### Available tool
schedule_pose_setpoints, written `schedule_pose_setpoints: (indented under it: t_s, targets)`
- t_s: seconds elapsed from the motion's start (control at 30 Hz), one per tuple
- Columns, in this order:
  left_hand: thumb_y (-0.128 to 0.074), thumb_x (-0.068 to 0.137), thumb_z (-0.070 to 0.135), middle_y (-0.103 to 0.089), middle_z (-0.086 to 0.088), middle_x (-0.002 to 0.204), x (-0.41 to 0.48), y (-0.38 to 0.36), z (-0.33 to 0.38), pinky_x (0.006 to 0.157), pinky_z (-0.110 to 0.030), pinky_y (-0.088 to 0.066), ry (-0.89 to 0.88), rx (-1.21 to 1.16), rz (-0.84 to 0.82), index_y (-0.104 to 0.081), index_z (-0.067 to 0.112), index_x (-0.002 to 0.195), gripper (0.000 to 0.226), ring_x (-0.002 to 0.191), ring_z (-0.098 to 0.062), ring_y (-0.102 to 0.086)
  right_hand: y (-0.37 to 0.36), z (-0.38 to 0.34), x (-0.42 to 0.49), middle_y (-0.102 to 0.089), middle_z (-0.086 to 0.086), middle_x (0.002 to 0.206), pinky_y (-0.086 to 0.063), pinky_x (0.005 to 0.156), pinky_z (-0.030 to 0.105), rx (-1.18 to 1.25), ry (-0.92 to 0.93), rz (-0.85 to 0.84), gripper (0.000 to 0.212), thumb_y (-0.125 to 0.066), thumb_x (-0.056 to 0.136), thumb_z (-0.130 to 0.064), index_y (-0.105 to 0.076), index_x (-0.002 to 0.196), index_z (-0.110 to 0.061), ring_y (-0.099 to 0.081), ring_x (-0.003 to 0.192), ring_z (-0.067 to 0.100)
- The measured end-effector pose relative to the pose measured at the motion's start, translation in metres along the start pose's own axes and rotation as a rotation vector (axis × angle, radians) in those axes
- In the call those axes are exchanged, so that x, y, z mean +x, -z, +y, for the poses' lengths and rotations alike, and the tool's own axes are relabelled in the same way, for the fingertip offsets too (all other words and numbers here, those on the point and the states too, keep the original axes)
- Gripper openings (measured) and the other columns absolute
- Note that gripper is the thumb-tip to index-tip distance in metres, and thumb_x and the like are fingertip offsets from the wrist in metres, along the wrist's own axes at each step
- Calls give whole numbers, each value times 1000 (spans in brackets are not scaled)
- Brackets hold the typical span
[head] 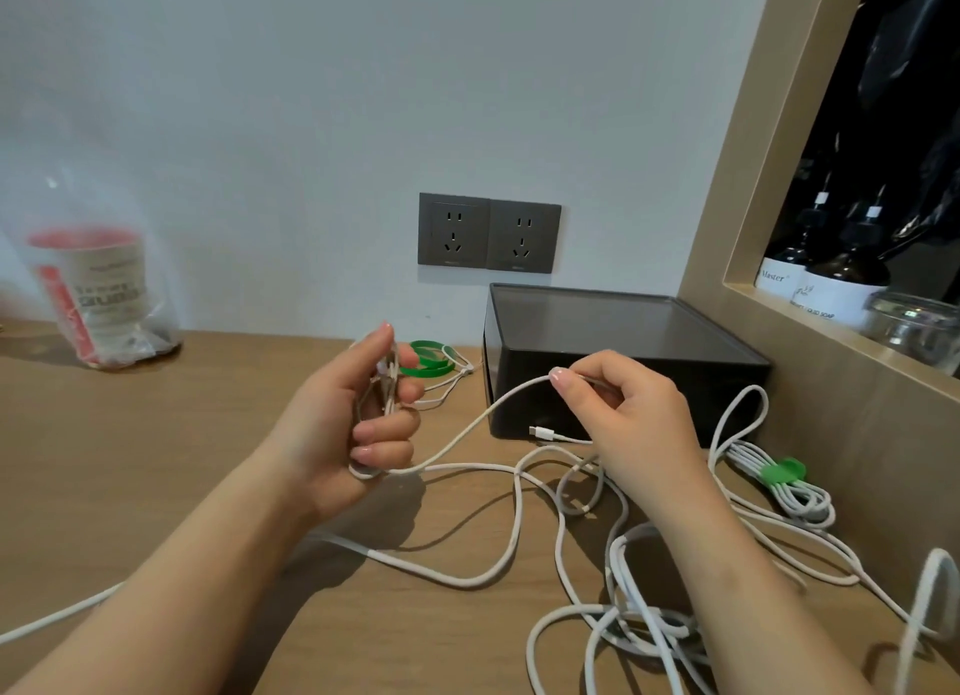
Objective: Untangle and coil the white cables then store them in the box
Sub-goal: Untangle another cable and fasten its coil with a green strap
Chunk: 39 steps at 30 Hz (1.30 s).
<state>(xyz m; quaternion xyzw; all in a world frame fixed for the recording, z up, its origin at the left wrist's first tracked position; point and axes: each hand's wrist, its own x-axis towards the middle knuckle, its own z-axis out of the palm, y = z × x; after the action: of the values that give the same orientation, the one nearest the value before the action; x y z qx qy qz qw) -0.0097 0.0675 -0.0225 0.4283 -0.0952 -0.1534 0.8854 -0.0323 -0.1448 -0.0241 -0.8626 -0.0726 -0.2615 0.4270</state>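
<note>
A left hand (358, 424), fingers curled, grips a small coil of thin white cable (387, 382). The right hand (623, 413) pinches the same strand between thumb and forefinger above a light wooden counter (182, 460). Loose tangled white cables (467, 580) sprawl across the counter under the right forearm. A white bundle bound by a green tie (779, 486) lies just beside the black rectangular box (613, 361), which stands against the pale wall. Green bands (431, 359) lie near the box's left side. Behind is a grey double wall socket (488, 234). At far left stands a clear plastic bag holding a red-and-white cup (98, 289), and at right dark soap bottles (831, 278) stand in a wood-framed niche.
</note>
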Motion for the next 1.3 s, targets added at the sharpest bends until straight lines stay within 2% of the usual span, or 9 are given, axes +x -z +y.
schedule_pose_setpoints:
  t_s: [0.07,0.3,0.43,0.57,0.8,1.0,1.1,1.17,1.3]
  targets:
    - [-55,73,40,-50,-4,59,-1,-5,-4,30,-6,-18,-3,130,65,-51,13,79,28,30,-4,-24,-1,0,0,-61,-10,79,-45,64,18,17,16,0,7,-57,88,-32,-60,81,-32,-56,78,7]
    - [-49,73,47,-65,-13,72,-6,-15,-16,33,-9,-19,90,423,38,-48,14,85,36,32,-7,-27,-10,-5,-5,-62,-12,77,-51,71,27,23,129,-77,9,-60,85,-33,-63,77,-35,-56,79,5]
    - [-65,76,44,-66,-11,71,-11,-18,-17,35,-11,-20,156,613,-82,-47,14,90,37,36,-6,-26,-12,-2,-5,-61,-12,74,-51,68,31,-13,142,8,14,-59,84,-37,-67,79,-26,-56,76,5]
    - [-67,67,23,-62,-6,63,-13,-18,-18,36,-12,-25,161,748,-147,-49,12,89,31,38,-6,-29,-15,-3,-6,-58,-14,68,-50,63,29,-45,165,37,17,-58,82,-42,-63,74,-28,-55,71,6]
    - [-62,87,11,-51,0,54,-13,-18,-19,37,-17,-29,103,771,-139,-54,14,87,8,43,-8,-35,-15,1,-4,-54,-16,66,-44,58,19,-92,181,73,16,-60,82,-41,-61,72,-28,-53,68,4]
    - [-53,92,7,-58,0,60,-10,-14,-20,56,-21,-44,51,808,-157,-56,14,88,9,59,-9,-55,-14,2,-4,-54,-16,67,-43,59,18,-103,162,75,16,-61,81,-42,-60,72,-29,-53,70,4]
    - [-50,92,1,-62,-6,64,-11,-14,-19,68,-28,-53,52,740,-166,-55,9,88,11,71,-19,-65,-14,1,-4,-54,-15,67,-42,59,18,-106,165,75,18,-61,80,-44,-60,72,-28,-53,69,4]
    - [-48,92,-2,-61,-11,65,-12,-16,-20,57,-31,-55,96,616,-157,-52,6,89,9,61,-22,-64,-13,1,-5,-54,-15,67,-42,59,18,-106,162,60,18,-61,80,-44,-60,72,-28,-53,69,4]
    - [-52,91,7,-54,-6,57,-14,-18,-20,36,-20,-36,121,615,-109,-51,10,87,5,36,-8,-38,-13,0,-4,-54,-16,68,-41,60,15,-109,129,27,19,-60,80,-47,-59,73,-29,-53,70,3]
